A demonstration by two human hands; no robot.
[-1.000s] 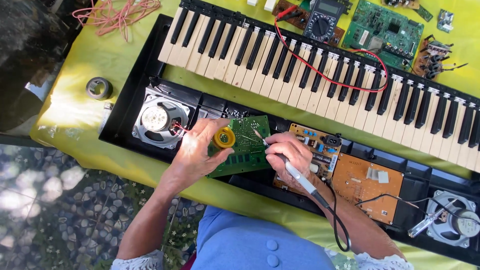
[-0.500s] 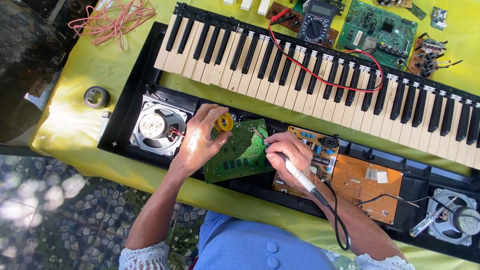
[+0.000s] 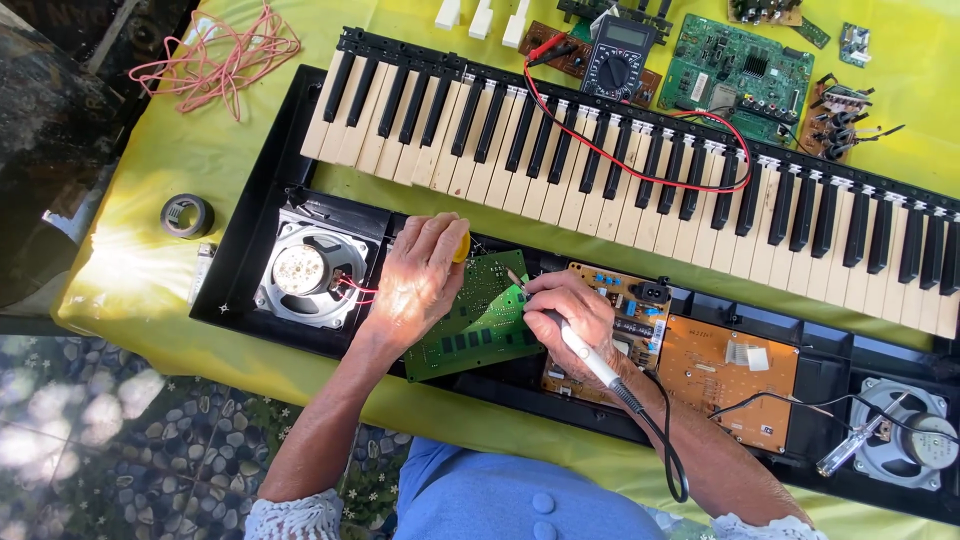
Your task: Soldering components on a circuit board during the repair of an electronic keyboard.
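Observation:
An opened electronic keyboard (image 3: 640, 170) lies across a yellow-green cloth. My left hand (image 3: 425, 275) holds a small yellow spool of solder (image 3: 460, 247) and rests on a green circuit board (image 3: 480, 320) inside the black case. My right hand (image 3: 570, 320) grips a soldering iron (image 3: 585, 355) like a pen, its tip touching the green board's upper right edge. The iron's black cord (image 3: 670, 450) runs down toward my lap.
A round speaker (image 3: 305, 272) sits left of the board, another speaker (image 3: 905, 435) far right. Orange boards (image 3: 725, 375) fill the case's middle. A multimeter (image 3: 615, 60) with red lead, a large green board (image 3: 745, 65), pink wire (image 3: 220, 55) and a tape roll (image 3: 187, 215) lie around.
My left hand with the yellow spool has slid up and settled flat over the green board's left end. The right hand has kept the iron tip at the board.

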